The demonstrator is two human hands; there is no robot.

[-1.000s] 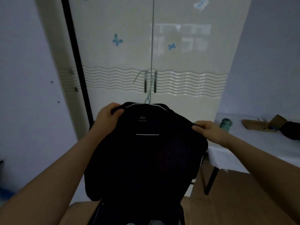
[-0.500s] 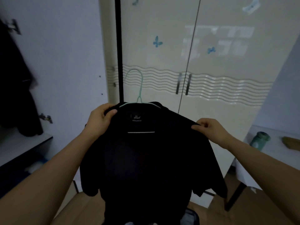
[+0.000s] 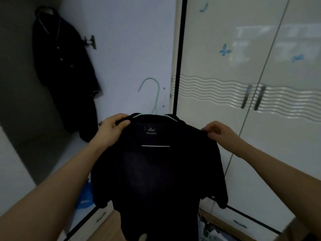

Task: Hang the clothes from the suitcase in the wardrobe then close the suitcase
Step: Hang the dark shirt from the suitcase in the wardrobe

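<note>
You held black shirt (image 3: 156, 171) up on green hanger (image 3: 154, 100), facing open wardrobe (image 3: 26, 119). Left hand (image 3: 112, 126) gripped one shoulder, right hand (image 3: 218, 132) pinched other. Next, likely: hook hanger on rail, not seen here.

A single head-worn camera is looking forward and slightly down from the person's own eye level, close behind both raised forearms. It is facing the open left bay of the wardrobe (image 3: 121, 49) and the closed glossy doors (image 3: 225, 101) at right, with a strip of floor (image 3: 111, 226) showing along the bottom. No second view is sharing this scene.
</note>
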